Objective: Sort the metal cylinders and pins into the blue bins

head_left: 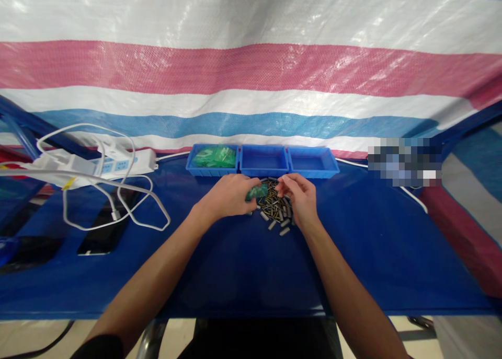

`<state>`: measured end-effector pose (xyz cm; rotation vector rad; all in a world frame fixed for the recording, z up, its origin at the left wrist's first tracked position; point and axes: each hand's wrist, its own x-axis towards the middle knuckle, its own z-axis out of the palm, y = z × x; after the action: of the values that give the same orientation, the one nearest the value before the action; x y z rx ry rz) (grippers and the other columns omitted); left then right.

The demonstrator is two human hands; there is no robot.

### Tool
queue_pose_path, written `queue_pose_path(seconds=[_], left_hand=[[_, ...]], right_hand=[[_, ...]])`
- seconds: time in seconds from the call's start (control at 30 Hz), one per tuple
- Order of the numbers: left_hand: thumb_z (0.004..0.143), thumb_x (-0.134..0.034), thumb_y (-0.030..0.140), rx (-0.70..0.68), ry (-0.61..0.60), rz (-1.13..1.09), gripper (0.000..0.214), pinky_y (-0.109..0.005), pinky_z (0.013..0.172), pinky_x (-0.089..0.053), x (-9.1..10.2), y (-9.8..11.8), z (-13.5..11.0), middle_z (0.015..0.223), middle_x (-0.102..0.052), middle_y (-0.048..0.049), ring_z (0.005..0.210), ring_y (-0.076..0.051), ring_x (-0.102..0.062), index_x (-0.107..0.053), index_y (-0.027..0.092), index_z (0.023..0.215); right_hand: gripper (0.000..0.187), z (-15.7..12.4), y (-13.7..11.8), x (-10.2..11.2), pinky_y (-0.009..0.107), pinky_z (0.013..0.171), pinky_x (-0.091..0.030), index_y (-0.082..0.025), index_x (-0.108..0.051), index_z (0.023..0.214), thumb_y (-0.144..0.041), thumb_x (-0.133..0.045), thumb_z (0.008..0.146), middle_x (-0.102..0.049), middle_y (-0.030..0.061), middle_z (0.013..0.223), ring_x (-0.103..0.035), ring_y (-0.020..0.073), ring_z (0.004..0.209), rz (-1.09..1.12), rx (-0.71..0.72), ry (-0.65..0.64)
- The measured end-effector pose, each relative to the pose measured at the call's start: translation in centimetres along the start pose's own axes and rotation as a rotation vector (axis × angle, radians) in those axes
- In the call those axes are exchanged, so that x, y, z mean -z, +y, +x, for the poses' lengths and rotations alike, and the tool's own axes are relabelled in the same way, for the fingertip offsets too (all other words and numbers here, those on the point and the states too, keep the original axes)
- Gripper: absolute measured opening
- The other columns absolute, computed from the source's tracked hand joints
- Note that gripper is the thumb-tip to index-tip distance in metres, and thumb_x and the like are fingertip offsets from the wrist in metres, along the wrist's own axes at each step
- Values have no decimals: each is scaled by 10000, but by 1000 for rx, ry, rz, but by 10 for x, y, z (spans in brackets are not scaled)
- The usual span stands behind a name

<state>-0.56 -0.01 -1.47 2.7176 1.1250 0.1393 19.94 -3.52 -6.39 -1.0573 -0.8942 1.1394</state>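
Note:
My left hand [234, 194] is closed on a small green plastic bag [257, 192], its thumb and fingers around the bag's left end. Across from it, my right hand [299, 196] has thumb and fingertips pinched together; whatever lies between them is too small to make out. Below and between both hands spreads a loose pile of brass-coloured screws and grey cylindrical pieces [273, 205]. Just beyond the hands stand three joined blue bins. More green bags [215, 157] fill the left bin [191, 163]; the middle bin [263, 171] and right bin [314, 172] show bare bottoms.
To the left, a white power strip [117, 164] lies among plugs and looping white cables [152, 215]. A black phone [102, 231] rests under the cables on the blue tabletop [243, 275]. Striped plastic sheeting [251, 69] hangs behind the table. A blurred-out object [403, 161] sits far right.

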Motion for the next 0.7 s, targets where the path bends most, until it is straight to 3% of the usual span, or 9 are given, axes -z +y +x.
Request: queue_pose_path(seconds=[0.23,0.37,0.47,0.7], left_hand=[[927,-560,185,73,130,27,278,-332,717,-524,-1,-10,3,869,-791,-74,814,-270,-760,-764,216,1113],[961,-586,221,49,289,-243,219,-307,754,-552,1,-15,2,912,-809,-47,798,-211,-754,-775,212,1072],[963,-618,249,43,367,-498,187,-292,769,-571,4,-12,3,923,-806,-45,778,-176,-736,-775,183,1040],[942,-690,327,103,287,-927,279,-245,608,-519,7,-6,5,757,-722,-16,641,-134,-646,-766,152,1146]], right_hand=[[178,-1,2,0,280,592,-483,-208,-778,834,-384,-779,863,-747,14,709,-612,131,572,-60,34,-6],[208,-1,6,1,309,707,-547,-227,-774,964,-402,-806,857,-792,42,894,-710,184,786,-215,138,26],[329,-1,8,0,337,801,-588,-244,-769,1100,-407,-848,826,-797,49,1003,-736,207,905,-241,179,-32],[300,-3,9,-1,319,602,-640,-233,-802,880,-467,-923,734,-771,10,754,-689,163,624,-42,-17,-120]])
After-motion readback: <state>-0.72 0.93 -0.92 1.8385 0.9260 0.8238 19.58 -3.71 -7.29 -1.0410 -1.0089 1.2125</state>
